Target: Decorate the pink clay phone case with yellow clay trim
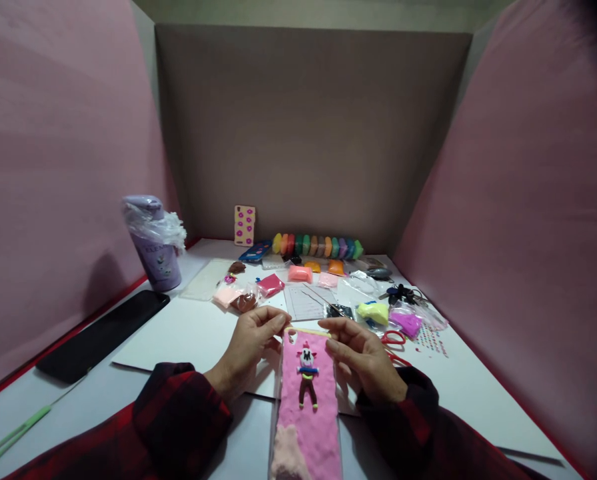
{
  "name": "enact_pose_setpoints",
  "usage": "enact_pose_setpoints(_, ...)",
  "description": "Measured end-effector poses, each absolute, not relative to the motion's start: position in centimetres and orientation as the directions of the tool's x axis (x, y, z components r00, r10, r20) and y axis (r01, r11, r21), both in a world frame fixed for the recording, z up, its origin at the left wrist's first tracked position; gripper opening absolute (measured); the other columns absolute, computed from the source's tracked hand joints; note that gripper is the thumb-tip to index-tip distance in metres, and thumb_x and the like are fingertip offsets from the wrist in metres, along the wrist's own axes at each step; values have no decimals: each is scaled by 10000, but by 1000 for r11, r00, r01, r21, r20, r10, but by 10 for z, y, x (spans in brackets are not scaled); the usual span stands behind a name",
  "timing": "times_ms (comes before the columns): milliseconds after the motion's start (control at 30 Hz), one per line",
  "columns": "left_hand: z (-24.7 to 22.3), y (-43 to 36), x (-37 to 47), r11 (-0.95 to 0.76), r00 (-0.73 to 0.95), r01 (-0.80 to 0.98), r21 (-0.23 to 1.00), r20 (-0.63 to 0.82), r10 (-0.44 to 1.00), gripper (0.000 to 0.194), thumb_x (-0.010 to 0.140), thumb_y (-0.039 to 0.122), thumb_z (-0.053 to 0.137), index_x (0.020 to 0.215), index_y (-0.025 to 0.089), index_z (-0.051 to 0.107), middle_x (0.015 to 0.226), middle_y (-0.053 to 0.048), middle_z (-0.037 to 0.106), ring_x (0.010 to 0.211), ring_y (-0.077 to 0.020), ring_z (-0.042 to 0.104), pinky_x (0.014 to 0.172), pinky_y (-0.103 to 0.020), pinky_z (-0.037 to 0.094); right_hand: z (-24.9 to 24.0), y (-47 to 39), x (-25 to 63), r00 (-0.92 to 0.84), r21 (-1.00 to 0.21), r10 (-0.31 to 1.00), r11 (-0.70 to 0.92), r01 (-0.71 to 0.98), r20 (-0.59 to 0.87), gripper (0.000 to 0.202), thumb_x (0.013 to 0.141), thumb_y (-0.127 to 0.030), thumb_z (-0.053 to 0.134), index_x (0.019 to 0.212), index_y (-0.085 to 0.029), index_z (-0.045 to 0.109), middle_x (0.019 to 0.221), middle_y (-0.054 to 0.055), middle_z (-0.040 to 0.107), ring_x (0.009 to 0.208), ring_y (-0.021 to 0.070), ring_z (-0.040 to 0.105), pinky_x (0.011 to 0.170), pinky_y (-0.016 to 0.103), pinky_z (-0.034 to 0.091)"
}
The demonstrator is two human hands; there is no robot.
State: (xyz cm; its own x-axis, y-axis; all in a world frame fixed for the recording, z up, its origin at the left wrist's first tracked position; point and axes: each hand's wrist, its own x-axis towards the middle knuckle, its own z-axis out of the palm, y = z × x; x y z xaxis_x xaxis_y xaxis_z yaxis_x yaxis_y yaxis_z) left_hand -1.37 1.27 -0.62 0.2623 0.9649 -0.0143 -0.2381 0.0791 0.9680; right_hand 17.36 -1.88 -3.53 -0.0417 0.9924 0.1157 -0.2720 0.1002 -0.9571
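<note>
A phone case (314,427) covered in pink clay lies in front of me, running down to the bottom edge of the view. On it is a small clay figure (307,377) with a white head, blue top and brown legs; beige clay fills the lower left. Along the top edge stretches a thin yellow clay strip (311,331). Thumb and finger of my left hand (251,343) are pinched at the strip's left end, by the camera hole. My right hand (366,353) has its thumb on the case's upper right edge and its index finger over the strip's right end.
Clay packets, including a yellow one (373,313) and a purple one (406,323), lie beyond my hands. Red scissors (394,338) are beside my right hand. At left are a black phone (106,333), a purple bottle (156,253) and a green-handled tool (18,433).
</note>
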Motion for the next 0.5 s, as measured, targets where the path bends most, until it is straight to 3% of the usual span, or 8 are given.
enact_pose_setpoints(500, -4, 11, -16, 101, 336, -321, 942, 13, 942, 186, 733, 291, 694, 751, 119, 626, 684, -21, 605, 580, -99, 538, 544, -213, 427, -29, -24, 174, -46, -948, 996, 63, -313, 82, 325, 666, -318, 766, 946, -199, 650, 691, -7, 578, 600, 112, 521, 566, 239, 411)
